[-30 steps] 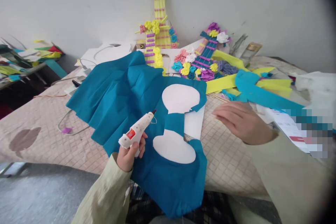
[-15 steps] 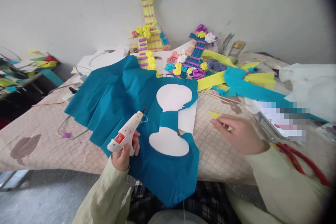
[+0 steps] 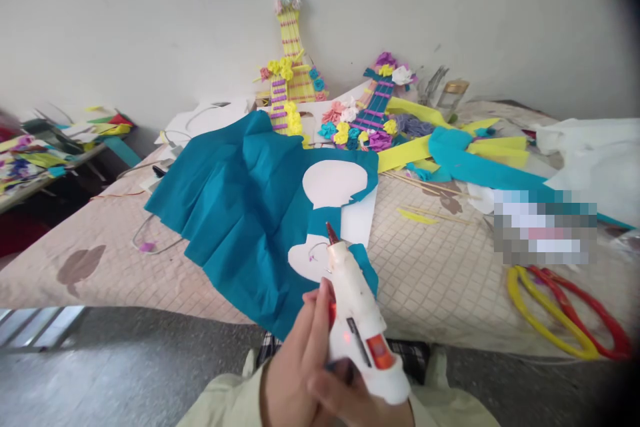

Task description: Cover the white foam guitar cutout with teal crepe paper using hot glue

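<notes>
A white hot glue gun (image 3: pixel 357 307) is between my hands, its dark nozzle pointing up and away over the teal crepe paper. My left hand (image 3: pixel 297 353) grips it from the left, fingers against the trigger side. My right hand (image 3: pixel 350 400) closes on the handle from below, partly hidden by the gun. Beneath the nozzle lies the teal paper (image 3: pixel 230 193) with a white cardboard shape (image 3: pixel 335 181), wide at both ends and narrow in the middle. A teal band (image 3: pixel 324 221) crosses the narrow part. The gun covers part of the shape's near end.
Flower-trimmed paper instruments (image 3: pixel 373 103) lean on the wall. Thin sticks (image 3: pixel 425 190) and a small yellow piece (image 3: pixel 417 217) lie on the patterned tablecloth (image 3: pixel 440 280). Red and yellow-handled scissors (image 3: pixel 575 313) lie at right, near a pixelated area. Teal and yellow strips and a jar (image 3: pixel 453 97) are behind.
The glue gun has moved right and nearer, from my left hand alone into both hands. My right hand has left the yellow piece on the table and come to the gun.
</notes>
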{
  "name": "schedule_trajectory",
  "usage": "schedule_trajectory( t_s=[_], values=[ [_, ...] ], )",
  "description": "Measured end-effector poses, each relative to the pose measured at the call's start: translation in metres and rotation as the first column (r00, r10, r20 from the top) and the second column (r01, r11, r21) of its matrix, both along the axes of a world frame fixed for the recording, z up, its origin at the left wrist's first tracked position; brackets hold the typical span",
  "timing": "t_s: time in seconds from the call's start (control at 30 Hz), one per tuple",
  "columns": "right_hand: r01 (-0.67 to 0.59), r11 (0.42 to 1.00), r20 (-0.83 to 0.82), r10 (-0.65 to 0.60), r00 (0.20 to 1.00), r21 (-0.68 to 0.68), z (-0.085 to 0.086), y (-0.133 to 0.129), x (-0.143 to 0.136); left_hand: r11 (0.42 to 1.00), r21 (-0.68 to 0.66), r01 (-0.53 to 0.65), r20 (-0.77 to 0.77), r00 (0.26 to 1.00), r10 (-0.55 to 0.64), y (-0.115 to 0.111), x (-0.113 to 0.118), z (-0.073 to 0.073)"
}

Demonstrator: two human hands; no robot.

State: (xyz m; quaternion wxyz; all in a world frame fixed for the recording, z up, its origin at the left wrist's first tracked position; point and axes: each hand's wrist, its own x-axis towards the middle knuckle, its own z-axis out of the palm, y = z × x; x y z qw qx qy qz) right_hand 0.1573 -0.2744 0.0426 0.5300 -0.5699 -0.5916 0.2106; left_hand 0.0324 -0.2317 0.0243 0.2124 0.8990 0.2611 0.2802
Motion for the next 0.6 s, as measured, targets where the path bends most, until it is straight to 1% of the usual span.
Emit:
schedule_trajectory(
  t_s=[0.03,0.1,0.17,0.2,0.23,0.27,0.33,0.4,0.47,0.53,0.6],
  values=[
    [0.022,1.0,-0.057,-0.022,0.998,-0.005,-0.007,-0.003,-0.001,1.0,0.029,0.01,-0.017,1.0,-0.009,-0.003,0.005,0.0],
    [0.057,0.998,-0.229,-0.062,0.971,-0.032,-0.02,-0.01,0.002,0.996,0.037,0.081,-0.035,0.996,-0.08,-0.005,0.01,0.009],
    [0.136,0.99,-0.409,-0.137,0.902,-0.031,-0.03,-0.016,0.012,0.984,0.005,0.18,-0.043,0.983,-0.18,0.001,0.009,0.024],
    [0.179,0.984,-0.483,-0.161,0.861,-0.01,-0.034,-0.018,0.018,0.971,-0.005,0.24,-0.027,0.971,-0.24,0.008,0.006,0.033],
    [0.222,0.975,-0.552,-0.172,0.816,0.024,-0.035,-0.02,0.025,0.97,-0.034,0.24,-0.047,0.969,-0.241,0.016,0.003,0.041],
    [0.264,0.963,-0.613,-0.171,0.771,0.063,-0.036,-0.022,0.032,0.978,-0.033,0.208,-0.073,0.975,-0.21,0.026,0.001,0.049],
    [0.317,0.94,-0.693,-0.144,0.707,0.127,-0.036,-0.024,0.043,0.984,0.013,0.179,-0.152,0.973,-0.175,0.05,-0.001,0.057],
    [0.338,0.927,-0.728,-0.118,0.675,0.164,-0.035,-0.026,0.051,0.979,0.063,0.193,-0.269,0.948,-0.17,0.076,0.004,0.056],
    [0.341,0.926,-0.753,-0.106,0.649,0.164,-0.035,-0.029,0.055,0.963,0.115,0.245,-0.369,0.91,-0.188,0.099,0.012,0.049],
    [0.323,0.933,-0.769,-0.087,0.634,0.161,-0.036,-0.032,0.055,0.934,0.162,0.318,-0.471,0.857,-0.209,0.117,0.023,0.039],
    [0.302,0.939,-0.767,-0.07,0.638,0.165,-0.035,-0.034,0.055,0.905,0.196,0.377,-0.558,0.802,-0.213,0.129,0.033,0.031]
  ],
)
